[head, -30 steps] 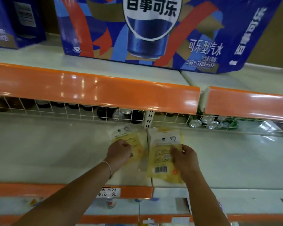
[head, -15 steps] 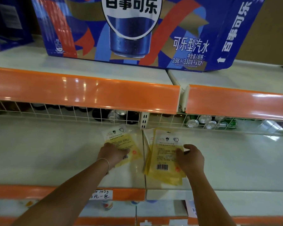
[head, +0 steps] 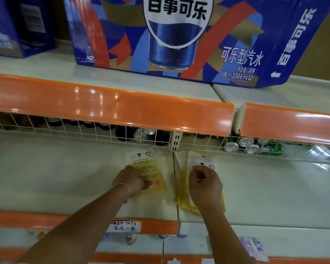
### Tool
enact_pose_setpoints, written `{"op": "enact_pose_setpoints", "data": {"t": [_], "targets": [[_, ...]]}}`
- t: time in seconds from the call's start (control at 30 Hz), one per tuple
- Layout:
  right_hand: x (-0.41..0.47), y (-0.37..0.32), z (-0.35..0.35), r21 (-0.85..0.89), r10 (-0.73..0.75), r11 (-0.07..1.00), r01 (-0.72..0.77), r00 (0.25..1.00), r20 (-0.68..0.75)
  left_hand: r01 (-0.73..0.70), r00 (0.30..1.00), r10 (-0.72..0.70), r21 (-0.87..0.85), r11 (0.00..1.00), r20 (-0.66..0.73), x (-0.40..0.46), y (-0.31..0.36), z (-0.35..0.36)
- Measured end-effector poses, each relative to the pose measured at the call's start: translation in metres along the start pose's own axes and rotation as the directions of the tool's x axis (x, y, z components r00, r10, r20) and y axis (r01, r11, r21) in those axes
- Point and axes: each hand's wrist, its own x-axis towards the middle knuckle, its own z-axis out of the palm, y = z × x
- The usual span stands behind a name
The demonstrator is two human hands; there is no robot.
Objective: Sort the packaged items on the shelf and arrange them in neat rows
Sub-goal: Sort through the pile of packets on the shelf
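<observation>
Middle shelf (head: 55, 178), pale surface. Wide bare room to the left of the left hand (head: 131, 181) and to the right of the right hand (head: 205, 184). Back edge closed off by a white wire fence (head: 84, 130), cans (head: 244, 144) and bottles behind it. Front edge is an orange strip (head: 156, 226) with a handwritten price tag (head: 124, 226). Overhead, the orange lip (head: 111, 109) of the upper shelf hangs close above; a blue cola carton (head: 171, 39) sits on that shelf. A seam (head: 174, 180) between 2 shelf panels runs front to back between my hands.

Left packet (head: 147, 168): flat, yellow with a white top band, small cartoon print, lines of text, red dot. It lies just left of the seam, slightly tilted. My left hand rests flat on its lower left part, fingers pressed down, not closed around it.

Right stack (head: 183, 187): several yellow packets overlapped, just right of the seam, edges uneven, lower corners poking out past my wrist. My right hand lies over the top packet, fingers curled at its white upper band; I cannot tell if the grip is pinching it or only pressing.
</observation>
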Motion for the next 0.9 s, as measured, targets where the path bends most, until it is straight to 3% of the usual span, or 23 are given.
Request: {"op": "enact_pose_setpoints", "data": {"t": [0.13, 0.2, 0.3, 0.47, 0.57, 0.73, 0.9], "targets": [[-0.022, -0.02, 0.053, -0.049, 0.119, 0.993, -0.109, 0.939, 0.322, -0.026, 0.999, 0.027, -0.031, 0.999, 0.026, -0.003, -0.019, -0.005], [-0.027, -0.026, 0.074, -0.079, 0.202, 0.979, -0.186, 0.899, 0.388, -0.062, 0.998, 0.062, -0.027, 0.998, 0.011, 0.001, -0.034, -0.004], [-0.026, -0.037, 0.095, -0.128, 0.297, 0.955, -0.268, 0.87, 0.394, -0.143, 0.99, 0.143, -0.014, 0.99, -0.012, -0.002, -0.05, -0.007], [-0.023, -0.06, 0.121, -0.382, 0.372, 0.898, -0.218, 0.839, 0.396, -0.271, 0.962, 0.272, -0.037, 0.962, 0.012, -0.017, -0.065, -0.016], [-0.027, -0.075, 0.132, -0.485, 0.466, 0.836, -0.258, 0.8, 0.378, -0.275, 0.961, 0.277, -0.207, 0.939, -0.021, -0.016, -0.082, -0.019], [-0.032, -0.088, 0.145, -0.428, 0.496, 0.844, -0.324, 0.775, 0.392, -0.164, 0.972, 0.233, -0.616, 0.77, 0.033, -0.013, -0.104, -0.027], [-0.044, -0.083, 0.146, -0.075, 0.476, 0.869, -0.49, 0.784, 0.399, -0.134, 0.977, 0.21, -0.672, 0.728, 0.033, -0.014, -0.112, -0.044]]}}
